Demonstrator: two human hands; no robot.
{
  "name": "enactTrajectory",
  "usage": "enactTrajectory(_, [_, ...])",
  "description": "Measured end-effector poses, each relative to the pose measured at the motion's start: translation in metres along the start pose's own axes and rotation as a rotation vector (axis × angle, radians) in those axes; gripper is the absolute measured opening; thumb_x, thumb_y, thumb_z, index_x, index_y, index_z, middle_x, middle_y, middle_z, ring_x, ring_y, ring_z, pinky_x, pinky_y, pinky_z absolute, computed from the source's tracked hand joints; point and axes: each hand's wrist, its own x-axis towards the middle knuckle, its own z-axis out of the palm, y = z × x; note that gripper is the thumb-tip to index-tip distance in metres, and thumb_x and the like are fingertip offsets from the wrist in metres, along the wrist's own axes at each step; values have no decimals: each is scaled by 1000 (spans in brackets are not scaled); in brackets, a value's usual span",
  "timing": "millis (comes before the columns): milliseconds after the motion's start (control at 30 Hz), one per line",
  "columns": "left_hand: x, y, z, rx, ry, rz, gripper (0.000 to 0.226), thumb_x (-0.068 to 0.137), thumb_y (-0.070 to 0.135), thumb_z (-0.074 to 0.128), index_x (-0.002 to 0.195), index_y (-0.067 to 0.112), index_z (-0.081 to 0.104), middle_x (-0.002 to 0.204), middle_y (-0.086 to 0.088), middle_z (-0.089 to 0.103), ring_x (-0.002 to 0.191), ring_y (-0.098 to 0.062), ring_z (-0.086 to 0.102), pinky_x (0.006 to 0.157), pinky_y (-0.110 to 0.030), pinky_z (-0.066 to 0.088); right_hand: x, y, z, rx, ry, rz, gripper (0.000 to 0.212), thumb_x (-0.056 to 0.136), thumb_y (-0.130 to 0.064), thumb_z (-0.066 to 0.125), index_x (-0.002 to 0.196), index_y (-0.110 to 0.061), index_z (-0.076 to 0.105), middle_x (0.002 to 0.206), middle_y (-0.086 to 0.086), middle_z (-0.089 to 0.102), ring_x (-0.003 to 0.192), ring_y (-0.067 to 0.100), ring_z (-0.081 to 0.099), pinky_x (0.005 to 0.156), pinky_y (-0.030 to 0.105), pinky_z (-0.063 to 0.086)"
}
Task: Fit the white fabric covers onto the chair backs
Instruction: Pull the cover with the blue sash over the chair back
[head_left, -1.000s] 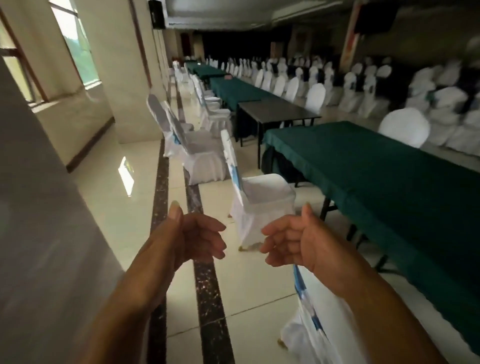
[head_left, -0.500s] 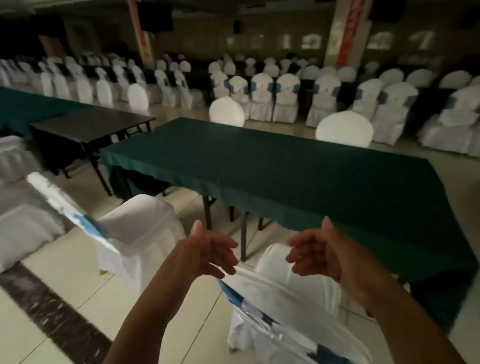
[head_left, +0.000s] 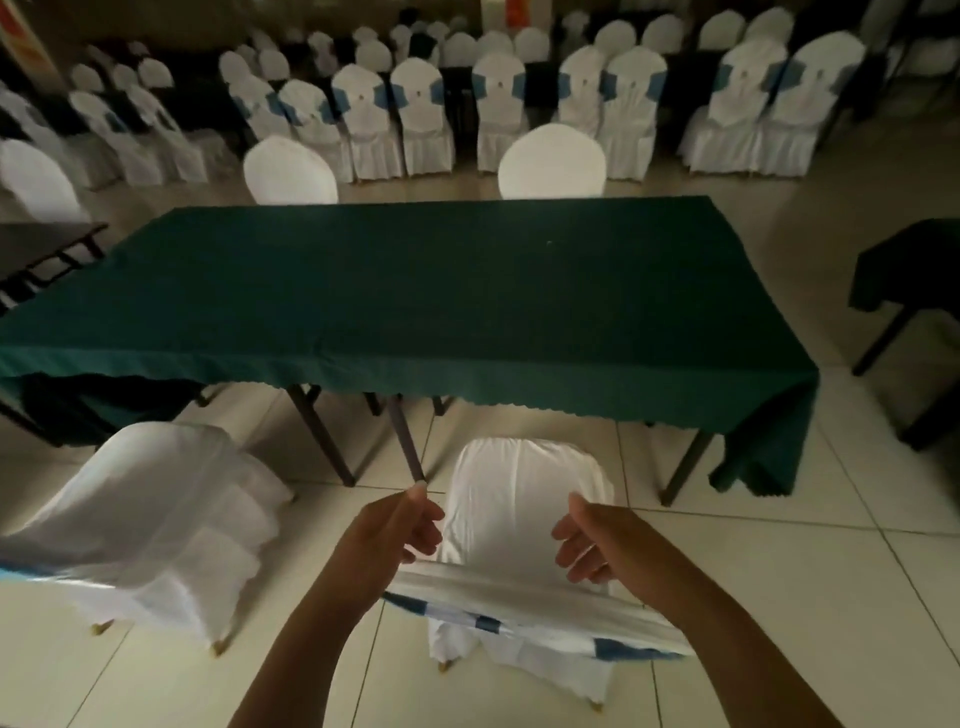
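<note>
A chair in a white fabric cover (head_left: 522, 499) stands right below me, facing the green table. Its back's top edge (head_left: 519, 590) runs across under my hands, with a blue sash below it. My left hand (head_left: 400, 530) hovers over the left end of that edge, fingers curled and apart, holding nothing. My right hand (head_left: 592, 543) hovers over the right part, fingers also loosely curled and empty. Neither hand clearly touches the cover. A second covered chair (head_left: 161, 509) stands to the left, blurred.
A long table with a dark green cloth (head_left: 415, 301) stands just beyond the chair. Two white-covered chairs (head_left: 550, 163) sit at its far side, and several rows of covered chairs with blue sashes fill the back. A dark table (head_left: 914, 270) stands at right. The floor is pale tile.
My view has swung right from the aisle and tilted down onto the chair. Both hands stayed empty and now hang over the chair back's top edge.
</note>
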Motion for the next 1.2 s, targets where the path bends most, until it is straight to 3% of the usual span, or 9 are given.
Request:
enactTrajectory(133, [15, -34, 2, 72, -64, -27, 59, 78, 74, 39, 79, 28, 76, 81, -7, 76, 77, -23, 72, 86, -52, 58, -7, 22, 20, -264, 100, -12, 53, 93, -65, 38, 89, -24, 70, 84, -3, 75, 77, 7, 69, 73, 22, 50])
enactTrajectory(267, [17, -58, 0, 150, -101, 23, 54, 82, 73, 34, 79, 37, 74, 80, 8, 76, 75, -9, 70, 79, -29, 54, -19, 35, 46, -216, 246, -82, 60, 87, -67, 41, 85, -13, 68, 85, 12, 71, 81, 25, 66, 79, 41, 52])
enactTrajectory(333, [15, -63, 1, 160, -134, 43, 51, 86, 65, 36, 77, 33, 74, 80, 12, 74, 75, -3, 68, 75, -22, 48, -25, 43, 56, -192, 329, -148, 43, 91, -52, 49, 82, -14, 67, 78, 5, 67, 74, 20, 62, 72, 42, 48])
enactTrajectory(433, [11, -71, 3, 102, -132, 86, 45, 84, 58, 45, 75, 26, 74, 76, 14, 72, 73, -1, 64, 72, -19, 44, -29, 54, 67, -203, 442, -213, 19, 93, -18, 60, 77, -28, 66, 80, -12, 66, 77, 8, 60, 68, 23, 44])
enactTrajectory(533, [13, -80, 9, 96, -78, 143, 37, 73, 59, 50, 73, 28, 70, 75, 14, 70, 72, -4, 64, 69, -22, 45, -26, 61, 76, -264, 530, -263, 6, 82, -28, 72, 80, -30, 67, 80, -14, 68, 83, 8, 62, 70, 20, 47])
enactTrajectory(633, [11, -93, 18, 198, 25, 272, 26, 71, 54, 61, 73, 28, 61, 71, 10, 65, 72, -10, 62, 63, -27, 49, -23, 68, 83, -320, 605, -294, 21, 71, -48, 72, 82, -33, 63, 81, -18, 64, 83, 5, 59, 72, 20, 47])
enactTrajectory(833, [20, -121, 38, 423, 247, 581, 44, 79, 58, 65, 74, 15, 58, 78, 6, 52, 72, -18, 47, 59, -38, 44, -8, 91, 102, -317, 858, -445, 38, 68, -49, 74, 93, -20, 69, 99, -10, 56, 93, 17, 58, 73, 38, 53])
enactTrajectory(1000, [39, -131, 34, 450, 310, 597, 68, 77, 76, 56, 79, 9, 57, 83, -1, 52, 73, -22, 45, 57, -41, 45, 14, 85, 110, -364, 964, -520, 45, 66, -50, 73, 97, -22, 56, 100, -5, 55, 91, 19, 53, 73, 45, 51])
enactTrajectory(1200, [81, -115, 36, 428, 295, 604, 61, 72, 73, 63, 79, 13, 54, 81, 2, 50, 72, -20, 44, 61, -36, 42, 48, 68, 87, -380, 964, -494, 43, 68, -48, 71, 90, -13, 60, 94, -6, 52, 86, 16, 48, 72, 42, 47])
